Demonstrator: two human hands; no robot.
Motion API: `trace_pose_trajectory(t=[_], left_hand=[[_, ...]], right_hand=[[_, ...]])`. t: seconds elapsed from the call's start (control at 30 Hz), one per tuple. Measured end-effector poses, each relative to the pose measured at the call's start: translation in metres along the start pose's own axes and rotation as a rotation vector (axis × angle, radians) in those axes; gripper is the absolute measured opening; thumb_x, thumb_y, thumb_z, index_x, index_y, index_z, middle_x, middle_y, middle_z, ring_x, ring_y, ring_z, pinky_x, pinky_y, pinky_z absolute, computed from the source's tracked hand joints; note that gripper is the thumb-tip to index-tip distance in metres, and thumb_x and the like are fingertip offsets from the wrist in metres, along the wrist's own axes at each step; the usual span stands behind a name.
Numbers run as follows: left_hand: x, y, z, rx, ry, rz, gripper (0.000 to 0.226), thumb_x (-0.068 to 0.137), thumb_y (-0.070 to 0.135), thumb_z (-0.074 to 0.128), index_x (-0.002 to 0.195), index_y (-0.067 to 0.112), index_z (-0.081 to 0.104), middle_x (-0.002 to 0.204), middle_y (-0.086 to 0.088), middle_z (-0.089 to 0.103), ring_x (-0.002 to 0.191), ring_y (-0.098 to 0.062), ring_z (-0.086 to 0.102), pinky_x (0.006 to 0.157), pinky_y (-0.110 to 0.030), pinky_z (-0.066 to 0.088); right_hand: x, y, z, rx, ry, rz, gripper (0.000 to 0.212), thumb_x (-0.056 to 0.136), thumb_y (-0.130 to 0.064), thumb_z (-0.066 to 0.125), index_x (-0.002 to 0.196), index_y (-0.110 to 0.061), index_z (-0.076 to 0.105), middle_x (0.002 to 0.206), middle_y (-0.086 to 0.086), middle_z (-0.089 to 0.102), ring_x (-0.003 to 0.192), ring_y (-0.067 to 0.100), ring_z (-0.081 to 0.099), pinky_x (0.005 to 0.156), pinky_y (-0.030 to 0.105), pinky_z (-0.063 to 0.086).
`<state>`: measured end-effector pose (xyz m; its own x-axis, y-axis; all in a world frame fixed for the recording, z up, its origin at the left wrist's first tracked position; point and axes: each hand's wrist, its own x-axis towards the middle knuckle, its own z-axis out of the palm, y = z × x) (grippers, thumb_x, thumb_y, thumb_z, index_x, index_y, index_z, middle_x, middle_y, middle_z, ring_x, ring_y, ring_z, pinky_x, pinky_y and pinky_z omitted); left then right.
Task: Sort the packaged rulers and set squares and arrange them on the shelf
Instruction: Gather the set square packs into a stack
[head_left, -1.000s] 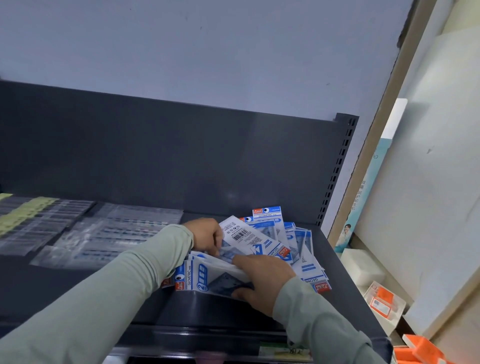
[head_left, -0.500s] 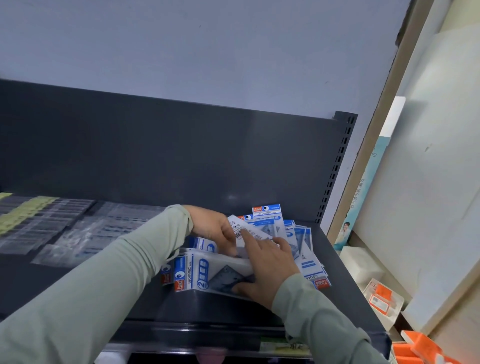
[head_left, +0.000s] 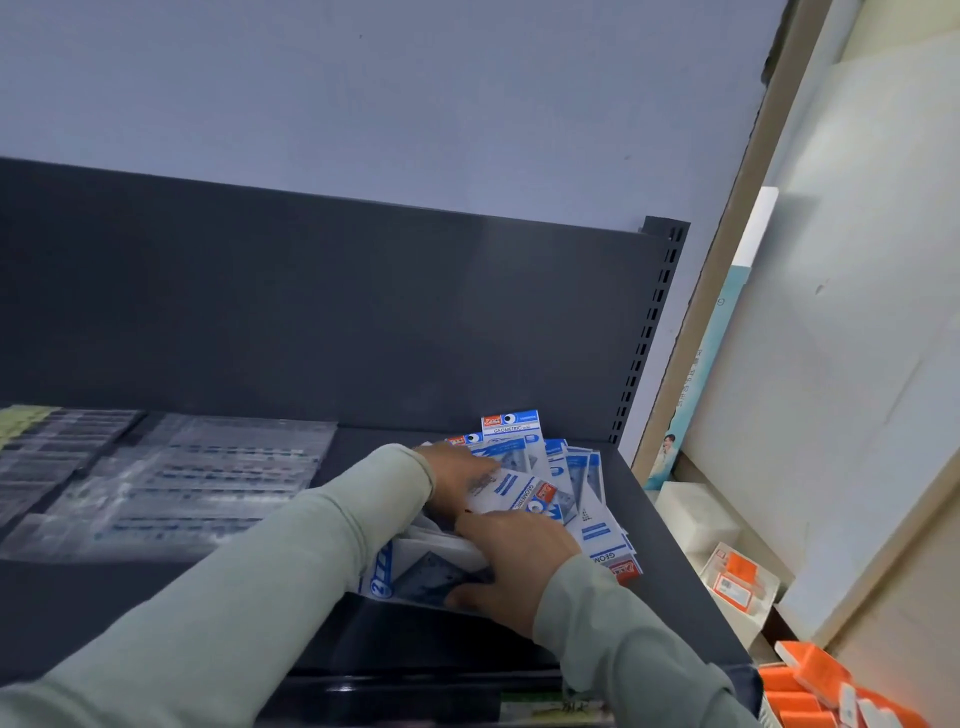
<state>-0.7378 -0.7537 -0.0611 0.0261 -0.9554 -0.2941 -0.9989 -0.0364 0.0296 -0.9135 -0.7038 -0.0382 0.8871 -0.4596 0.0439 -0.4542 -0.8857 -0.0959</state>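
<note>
A: Where's the set-square stuff rn?
B: All on the shelf (head_left: 104, 597), right end. Loose pile of blue & white packs (head_left: 582, 483), fanned & overlapping. The farthest-back one reads "GEOMETRIC" on its header.
A: Hands?
B: Both in that pile. L hand (head_left: 457, 478) is toward shelf's back, and its sleeve (head_left: 260, 571) lies across shelf's front left. Fingers are curled on a tilted pack (head_left: 524, 493), white side up w/ blue stripe & red tag. Fingertips are partly hidden by it, so can't see the exact pinch.
A: R hand?
B: R hand (head_left: 514, 566) is at shelf's front right, gripping a front bundle (head_left: 415, 571) of packs. Thumb is on the near edge, fingers over the top. There's a big "2" on the bundle's left bit & a dark triangle shows thru the clear window.
A: Rulers?
B: Clear ruler packs (head_left: 197, 483) lie flat mid-left on shelf in overlapping rows. At shelf's far left are more clear packs w/ a yellow-green strip (head_left: 52, 447), cut off by the frame edge.
A: Anything else?
B: Dark back panel (head_left: 363, 312) stands behind shelf, w/ a slotted post (head_left: 649, 332) at shelf's right rear corner. Off shelf's right side & lower down: white box (head_left: 696, 514) and orange & white boxes (head_left: 737, 577). Orange items (head_left: 810, 686) sit past shelf's front right corner, too blurry to tell what they are.
</note>
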Motion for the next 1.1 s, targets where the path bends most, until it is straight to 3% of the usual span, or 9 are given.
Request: trace_pose_trajectory(t=[0.13, 0.23, 0.3, 0.37, 0.6, 0.73, 0.9, 0.97, 1.1], left_hand=[[-0.011, -0.003, -0.009, -0.041, 0.244, 0.000, 0.010, 0.089, 0.029, 0.054, 0.089, 0.022, 0.061, 0.107, -0.007, 0.064, 0.097, -0.029, 0.059, 0.079, -0.030, 0.045], [-0.015, -0.007, -0.018, -0.353, 0.521, -0.077, 0.028, 0.088, 0.017, 0.055, 0.062, 0.017, 0.044, 0.082, -0.008, 0.058, 0.076, -0.026, 0.053, 0.068, -0.032, 0.041], [-0.018, -0.011, -0.025, -0.736, 0.629, -0.037, 0.011, 0.082, 0.008, 0.066, 0.075, 0.012, 0.060, 0.083, -0.005, 0.068, 0.077, -0.021, 0.062, 0.071, -0.032, 0.048], [-0.023, -0.015, -0.029, -1.070, 0.601, 0.055, 0.023, 0.079, -0.004, 0.070, 0.094, 0.012, 0.062, 0.093, -0.004, 0.073, 0.083, -0.017, 0.069, 0.080, -0.034, 0.054], [-0.034, -0.019, -0.035, -1.486, 0.518, 0.061, 0.015, 0.089, -0.004, 0.058, 0.098, 0.004, 0.067, 0.101, -0.015, 0.071, 0.091, -0.029, 0.066, 0.090, -0.045, 0.051], [-0.044, -0.026, -0.035, -1.550, 0.464, 0.093, 0.021, 0.085, -0.012, 0.057, 0.092, 0.007, 0.063, 0.078, -0.004, 0.073, 0.065, -0.014, 0.068, 0.058, -0.024, 0.056], [-0.059, -0.036, -0.030, -1.593, 0.339, 0.047, 0.016, 0.086, 0.000, 0.063, 0.100, 0.007, 0.065, 0.093, -0.013, 0.072, 0.077, -0.027, 0.070, 0.068, -0.039, 0.061], [-0.060, -0.038, -0.029, -1.575, 0.371, -0.025, 0.015, 0.086, 0.002, 0.064, 0.099, 0.008, 0.065, 0.092, -0.012, 0.072, 0.077, -0.026, 0.070, 0.065, -0.038, 0.061], [-0.053, -0.047, -0.021, -1.263, 0.486, -0.185, 0.033, 0.076, -0.010, 0.071, 0.101, 0.008, 0.059, 0.094, -0.013, 0.067, 0.076, -0.024, 0.066, 0.059, -0.033, 0.059]], right_hand=[[0.001, 0.002, 0.001, 0.001, 0.012, -0.008, 0.037, 0.083, -0.045, 0.062, 0.109, -0.022, 0.051, 0.116, 0.005, 0.058, 0.105, 0.027, 0.056, 0.079, 0.031, 0.041], [0.002, 0.004, 0.002, 0.000, 0.011, -0.024, 0.035, 0.083, -0.048, 0.061, 0.105, -0.022, 0.050, 0.111, 0.004, 0.060, 0.102, 0.027, 0.057, 0.075, 0.030, 0.037], [0.003, 0.005, 0.001, 0.002, 0.011, -0.029, 0.037, 0.083, -0.049, 0.061, 0.107, -0.023, 0.050, 0.112, 0.003, 0.060, 0.104, 0.026, 0.056, 0.079, 0.031, 0.040], [0.004, 0.006, 0.001, 0.016, 0.005, -0.026, 0.041, 0.083, -0.049, 0.061, 0.113, -0.024, 0.051, 0.114, 0.003, 0.060, 0.105, 0.026, 0.056, 0.085, 0.033, 0.043], [0.007, 0.008, -0.002, 0.039, -0.001, -0.017, 0.036, 0.084, -0.048, 0.061, 0.111, -0.026, 0.052, 0.114, 0.001, 0.061, 0.107, 0.024, 0.056, 0.085, 0.031, 0.043], [0.007, 0.010, 0.000, 0.056, 0.020, 0.012, 0.034, 0.083, -0.047, 0.061, 0.107, -0.024, 0.053, 0.113, 0.002, 0.062, 0.108, 0.025, 0.056, 0.085, 0.030, 0.043], [0.006, 0.011, 0.001, 0.067, 0.028, 0.021, 0.032, 0.083, -0.046, 0.062, 0.105, -0.025, 0.053, 0.113, 0.002, 0.061, 0.109, 0.026, 0.055, 0.086, 0.030, 0.042], [0.006, 0.010, 0.000, 0.067, 0.014, 0.019, 0.032, 0.083, -0.046, 0.062, 0.106, -0.026, 0.053, 0.113, 0.000, 0.061, 0.109, 0.025, 0.055, 0.086, 0.030, 0.043], [0.005, 0.008, -0.002, 0.062, -0.005, 0.012, 0.032, 0.083, -0.046, 0.062, 0.106, -0.025, 0.053, 0.113, 0.000, 0.061, 0.108, 0.024, 0.055, 0.084, 0.030, 0.042]])
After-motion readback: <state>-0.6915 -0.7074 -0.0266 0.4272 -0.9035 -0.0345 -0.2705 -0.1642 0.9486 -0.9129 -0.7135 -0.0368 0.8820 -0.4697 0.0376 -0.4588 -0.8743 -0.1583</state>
